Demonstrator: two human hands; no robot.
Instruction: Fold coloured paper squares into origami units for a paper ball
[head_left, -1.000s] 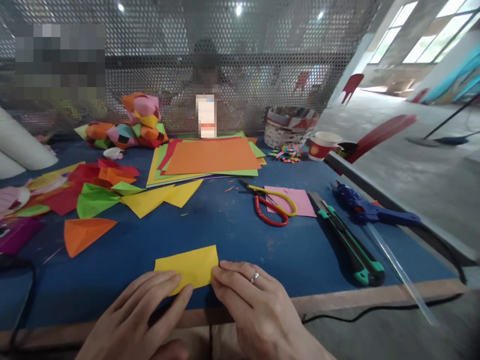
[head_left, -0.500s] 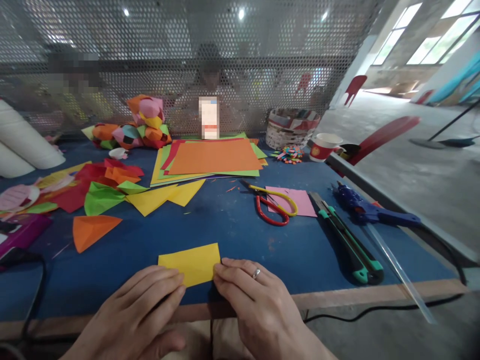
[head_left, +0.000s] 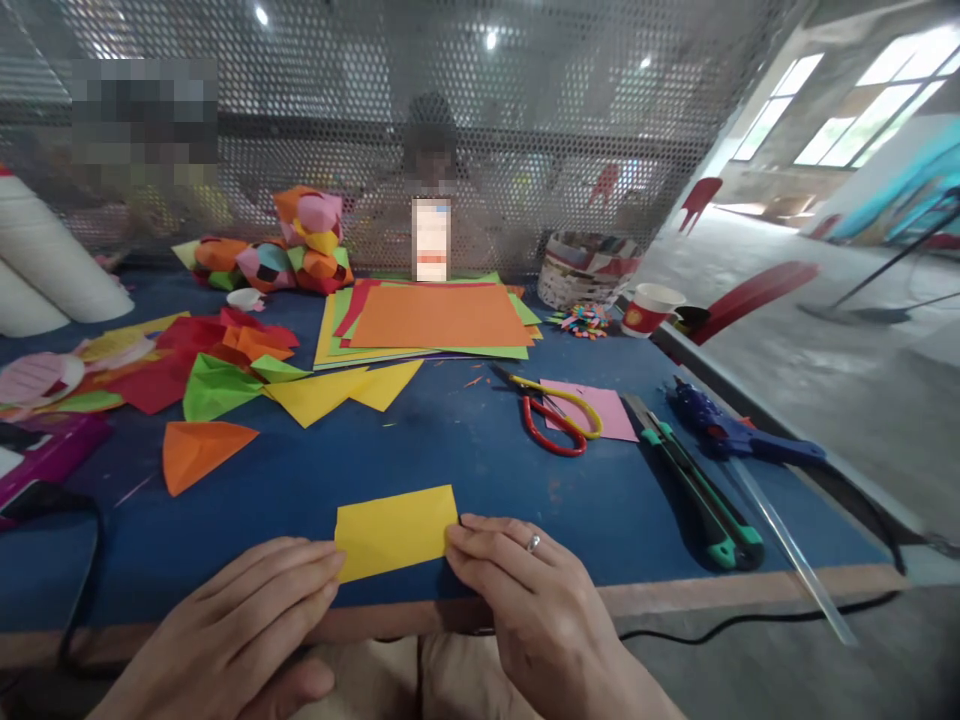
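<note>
A folded rectangle of yellow paper (head_left: 396, 535) lies flat on the blue table near its front edge. My left hand (head_left: 247, 610) rests at the paper's left edge, fingers stretched out and touching it, with the thumb apart below. At the right edge, the fingertips of my right hand (head_left: 532, 590), which wears a ring, are pressed together on the paper's side; its thumb is hidden. Beyond the paper are folded yellow triangles (head_left: 319, 397), an orange folded piece (head_left: 202, 455) and green folded pieces (head_left: 217, 388).
Scissors (head_left: 559, 420) lie over pink paper (head_left: 611, 412). A utility knife (head_left: 701, 490) and a glue gun (head_left: 739, 425) are at right. A stack of coloured sheets (head_left: 442, 315), a basket (head_left: 581, 268) and a paper cup (head_left: 651, 308) stand at the back, before a perforated metal screen.
My left hand has slid left off the paper's face to its left edge, uncovering more of the yellow paper. My right hand stays at the right edge. The view has shifted slightly.
</note>
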